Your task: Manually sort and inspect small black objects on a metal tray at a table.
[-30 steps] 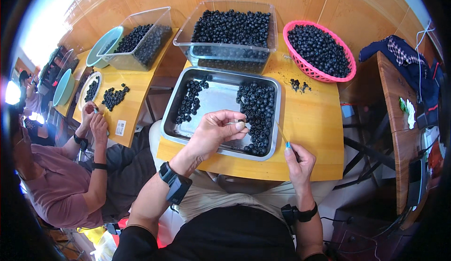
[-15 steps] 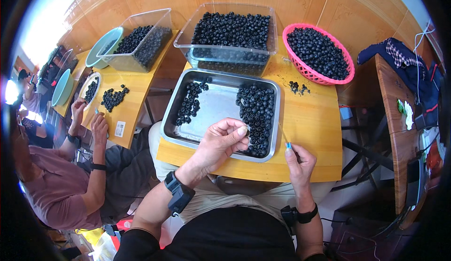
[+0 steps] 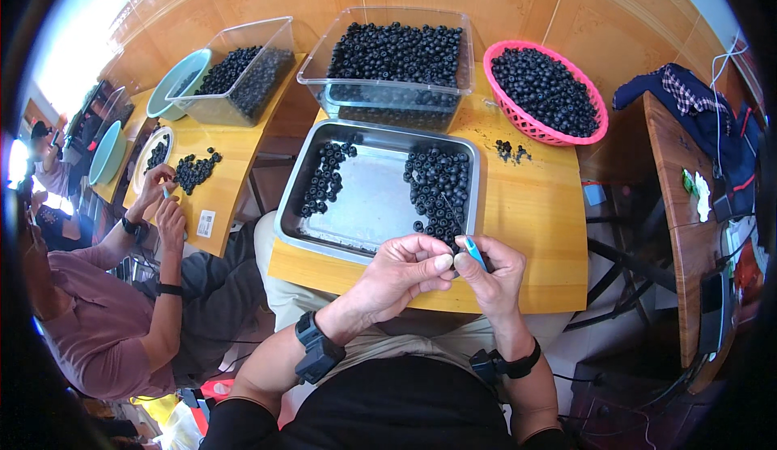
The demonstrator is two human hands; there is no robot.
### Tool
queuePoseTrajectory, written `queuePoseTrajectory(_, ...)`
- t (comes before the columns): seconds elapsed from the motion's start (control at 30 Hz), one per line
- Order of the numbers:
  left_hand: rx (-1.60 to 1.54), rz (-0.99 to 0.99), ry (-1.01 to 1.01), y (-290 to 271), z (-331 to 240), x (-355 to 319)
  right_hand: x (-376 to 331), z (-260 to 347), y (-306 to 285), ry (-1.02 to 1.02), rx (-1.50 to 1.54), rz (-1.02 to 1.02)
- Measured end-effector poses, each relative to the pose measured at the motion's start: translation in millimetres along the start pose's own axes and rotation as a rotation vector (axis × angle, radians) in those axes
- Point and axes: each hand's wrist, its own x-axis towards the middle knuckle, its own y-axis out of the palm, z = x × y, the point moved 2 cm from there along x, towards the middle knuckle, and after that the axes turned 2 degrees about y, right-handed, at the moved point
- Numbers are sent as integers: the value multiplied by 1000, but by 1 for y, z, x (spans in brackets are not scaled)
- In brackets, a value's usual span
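The thin tool with a light blue handle (image 3: 475,253) is in the right hand (image 3: 490,276), whose thumb and fingers are closed around it; it slants just above the table, over the near right corner of the metal tray. The left hand (image 3: 413,268) is just beside it, thumb and forefinger drawn together in a narrow pinch, the thumb tips of both hands nearly meeting. What is pinched is mostly hidden, though it is probably a single berry.

Under and beyond the hands lies the shallow metal tray (image 3: 372,195), with a larger pile of dark berries (image 3: 438,187) along its right side and a smaller group (image 3: 324,179) along its left, bare metal between them. The tray rests on the yellow wooden table (image 3: 534,231). At the table's far side is a clear bin (image 3: 441,88) full of dark berries; to its right is a pink basket (image 3: 526,122), also full, with dark scraps (image 3: 512,152) near it.

To the left, at another wooden table (image 3: 227,175), a co-worker in a mauve shirt (image 3: 113,320) sits with both hands near a small berry pile (image 3: 197,171). On the far right, dark blue cloth (image 3: 704,102) lies over a brown table (image 3: 672,183).
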Motion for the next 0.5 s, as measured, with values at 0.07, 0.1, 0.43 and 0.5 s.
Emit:
queuePoseTrajectory(0.07,5,9,-26,1,-1,-2,0,-1,0,-34,-41,-9)
queuePoseTrajectory(0.1,5,8,-26,0,-1,-2,0,-2,0,-33,-41,-9)
queuePoseTrajectory(0.43,-35,-57,5,-6,-3,-2,-1,-3,0,-30,-120,-79)
queuePoseTrajectory(0.5,-56,-73,26,-7,-4,-2,-3,-1,0,-35,-148,-65)
